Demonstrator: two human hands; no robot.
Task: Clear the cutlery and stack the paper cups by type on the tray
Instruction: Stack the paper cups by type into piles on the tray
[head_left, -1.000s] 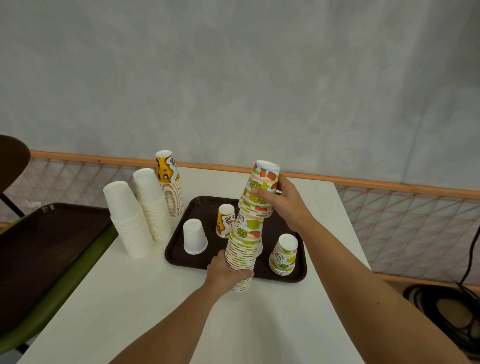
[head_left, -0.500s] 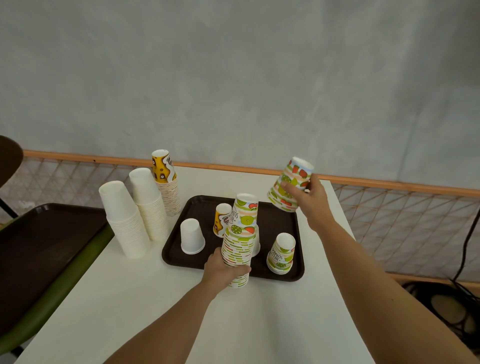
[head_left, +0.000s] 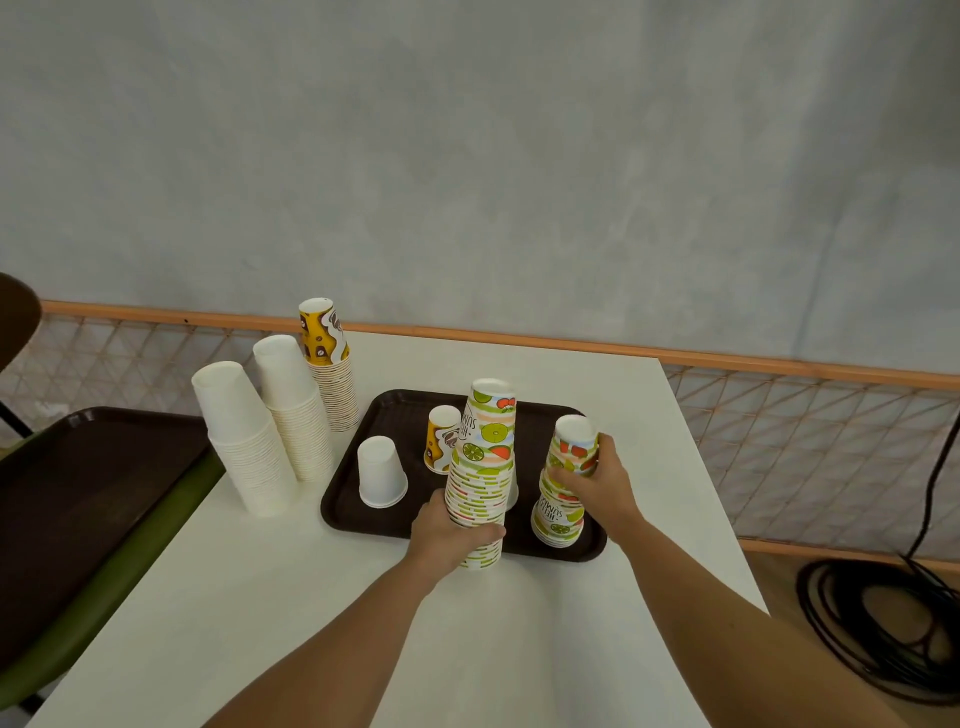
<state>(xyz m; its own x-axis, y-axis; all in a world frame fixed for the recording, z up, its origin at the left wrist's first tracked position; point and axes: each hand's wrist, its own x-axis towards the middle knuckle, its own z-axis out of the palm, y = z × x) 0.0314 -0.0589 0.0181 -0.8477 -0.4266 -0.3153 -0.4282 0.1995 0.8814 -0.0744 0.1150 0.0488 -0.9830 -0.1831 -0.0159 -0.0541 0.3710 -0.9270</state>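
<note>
Partway, I judge. The right hand (head_left: 597, 480) grasps the short stack (head_left: 560, 517) at the tray's (head_left: 400, 415) 4 o'clock. The left hand (head_left: 454, 530) clasps the tall stack (head_left: 483, 467) at 6. The white cup (head_left: 382, 473) and yellow cup (head_left: 440, 439) stand single, and the piles (head_left: 244, 441) at 10 wait off-tray. No cutlery shows.
</note>
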